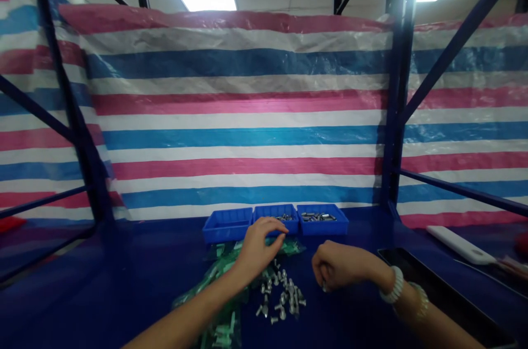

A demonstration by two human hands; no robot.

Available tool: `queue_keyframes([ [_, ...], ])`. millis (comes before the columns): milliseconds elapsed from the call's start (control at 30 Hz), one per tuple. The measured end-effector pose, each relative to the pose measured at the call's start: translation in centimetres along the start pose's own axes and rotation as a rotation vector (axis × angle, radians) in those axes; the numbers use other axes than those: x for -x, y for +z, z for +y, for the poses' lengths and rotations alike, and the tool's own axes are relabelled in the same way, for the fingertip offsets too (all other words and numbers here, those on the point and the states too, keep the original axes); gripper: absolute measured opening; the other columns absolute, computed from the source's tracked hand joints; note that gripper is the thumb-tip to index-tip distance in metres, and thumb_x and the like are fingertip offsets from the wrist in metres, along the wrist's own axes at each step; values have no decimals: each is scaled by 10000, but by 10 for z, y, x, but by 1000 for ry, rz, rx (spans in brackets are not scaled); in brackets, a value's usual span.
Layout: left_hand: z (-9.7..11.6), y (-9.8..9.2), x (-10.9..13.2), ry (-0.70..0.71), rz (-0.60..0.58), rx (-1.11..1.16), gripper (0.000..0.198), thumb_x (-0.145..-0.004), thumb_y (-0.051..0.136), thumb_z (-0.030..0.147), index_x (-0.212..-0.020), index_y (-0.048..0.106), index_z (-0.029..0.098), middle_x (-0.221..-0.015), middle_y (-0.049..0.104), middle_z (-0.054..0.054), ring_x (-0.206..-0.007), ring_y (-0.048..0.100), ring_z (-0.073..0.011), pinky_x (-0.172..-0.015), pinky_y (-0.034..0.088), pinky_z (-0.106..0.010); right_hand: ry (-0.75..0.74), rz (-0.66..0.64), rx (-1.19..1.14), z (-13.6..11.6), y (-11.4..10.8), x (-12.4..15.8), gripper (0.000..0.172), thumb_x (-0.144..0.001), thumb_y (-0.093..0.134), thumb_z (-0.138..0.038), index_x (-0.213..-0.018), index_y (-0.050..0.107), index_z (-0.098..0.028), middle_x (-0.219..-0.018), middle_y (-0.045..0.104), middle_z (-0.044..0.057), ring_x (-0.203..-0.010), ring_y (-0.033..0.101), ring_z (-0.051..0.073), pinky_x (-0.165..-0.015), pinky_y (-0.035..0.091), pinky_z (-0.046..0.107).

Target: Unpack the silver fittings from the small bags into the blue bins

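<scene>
My left hand (260,245) hangs over the green-printed plastic bags, just in front of the middle blue bin (264,211). Its thumb and index finger are apart, with nothing visible between them. To the right of the loose pile, my right hand (337,265) is closed, knuckles up, low over the blue table. A small silvery end, apparently of a bolt, peeks out below its fingertips. Several loose metal bolts (282,295) with round heads lie scattered between my hands. Clear bags with green markings (225,332) spread under and beside my left forearm.
A right blue bin (342,226) holds metal pieces, as does the middle one; the left blue bin (214,234) stands beside them. A dark flat tray (437,288) lies by my right forearm, near a white-handled tool (462,244). Dark-blue posts (396,118) frame a striped sheet (247,118).
</scene>
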State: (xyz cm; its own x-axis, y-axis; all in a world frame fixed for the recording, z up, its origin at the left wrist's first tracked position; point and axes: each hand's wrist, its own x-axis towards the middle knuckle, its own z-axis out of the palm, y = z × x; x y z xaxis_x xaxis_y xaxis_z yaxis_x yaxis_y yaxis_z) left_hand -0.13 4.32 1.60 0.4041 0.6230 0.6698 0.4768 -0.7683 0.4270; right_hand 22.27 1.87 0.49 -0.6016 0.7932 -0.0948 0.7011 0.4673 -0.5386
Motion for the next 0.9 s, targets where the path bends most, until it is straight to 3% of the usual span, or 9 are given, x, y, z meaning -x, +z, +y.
queue_keyframes([
  [167,12,-2,17,-201,-89,213,213,-735,590,85,-896,668,201,-917,716,-47,-883,660,-212,-780,509,-357,-117,294,-78,-16,2,-6,176,-742,598,-101,-863,715,-152,-722,691,24,-648,611,128,-579,434,203],
  [267,19,2,24,-279,-148,385,223,-693,607,69,-889,610,176,-864,697,-54,-824,661,-196,-708,516,-316,-216,489,-74,-27,4,-7,89,-773,646,-187,-824,716,-166,-690,674,14,-607,572,123,-551,391,213],
  [400,27,8,29,-322,-123,482,243,-653,627,44,-859,572,162,-786,660,-31,-722,632,-162,-650,504,-277,-240,599,-42,-35,12,-7,146,-815,641,-269,-726,677,-160,-603,584,-17,-551,477,106,-521,315,219],
  [567,31,10,29,-313,-19,456,83,-725,644,123,-790,608,159,-712,627,-13,-670,606,-151,-628,500,-266,-208,615,-272,-38,23,-13,307,-899,533,-346,-680,620,-150,-568,528,-23,-534,446,102,-502,301,214],
  [733,26,6,27,-155,118,311,99,-787,606,142,-849,672,181,-802,644,-31,-744,627,-166,-690,524,-293,-211,448,-514,-31,28,-21,356,-923,472,-407,-729,625,-150,-601,581,-6,-494,447,92,-482,334,204],
  [900,7,4,-10,46,168,72,217,-786,558,73,-902,694,195,-850,650,-31,-800,629,-163,-735,521,-295,-130,493,-462,-23,30,-29,333,-916,467,-357,-735,645,-141,-595,590,0,-485,448,90,-468,325,198],
])
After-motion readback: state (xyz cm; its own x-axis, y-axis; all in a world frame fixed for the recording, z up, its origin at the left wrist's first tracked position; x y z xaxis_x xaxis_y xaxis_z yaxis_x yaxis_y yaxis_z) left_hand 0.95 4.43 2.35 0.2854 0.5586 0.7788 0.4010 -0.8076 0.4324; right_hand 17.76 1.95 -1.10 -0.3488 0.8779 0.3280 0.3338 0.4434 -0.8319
